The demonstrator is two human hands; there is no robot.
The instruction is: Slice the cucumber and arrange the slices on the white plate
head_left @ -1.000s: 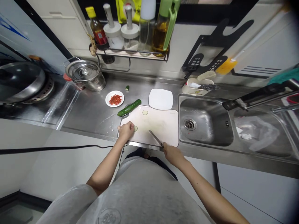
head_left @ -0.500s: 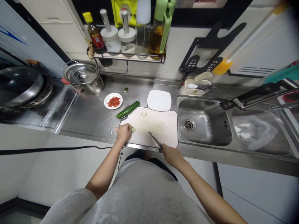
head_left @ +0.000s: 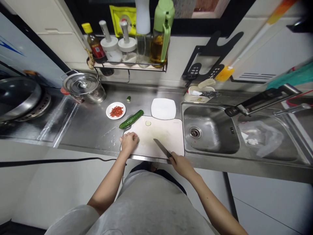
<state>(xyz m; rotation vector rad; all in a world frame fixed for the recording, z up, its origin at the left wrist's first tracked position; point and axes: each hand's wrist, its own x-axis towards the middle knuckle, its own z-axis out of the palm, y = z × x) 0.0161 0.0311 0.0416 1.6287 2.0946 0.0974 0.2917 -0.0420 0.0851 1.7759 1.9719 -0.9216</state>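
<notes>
My right hand (head_left: pixel 181 164) grips a kitchen knife (head_left: pixel 161 148) by its handle, the blade held low over the right part of a white cutting board (head_left: pixel 144 148). At the board's left end, my left hand (head_left: pixel 129 143) has its fingers closed on a cucumber slice (head_left: pixel 138 140), mostly hidden behind the fingertips. Another pale round cucumber slice (head_left: pixel 148 123) lies flat near the board's back edge. A long green cucumber (head_left: pixel 131 119) rests slantwise across the board's back left corner.
Behind the board are a white square plate (head_left: pixel 163 108), a small plate of chopped red pieces (head_left: pixel 115 111) and a cucumber end (head_left: pixel 128 98). The sink (head_left: pixel 211 130) adjoins the board on the right. A lidded steel pot (head_left: pixel 84 88) stands back left, under a rack of bottles (head_left: pixel 132 67).
The left fingers have closed over the cucumber slice, which showed beside them before. The knife stays low over the board. The whole view has shifted slightly as the head moved.
</notes>
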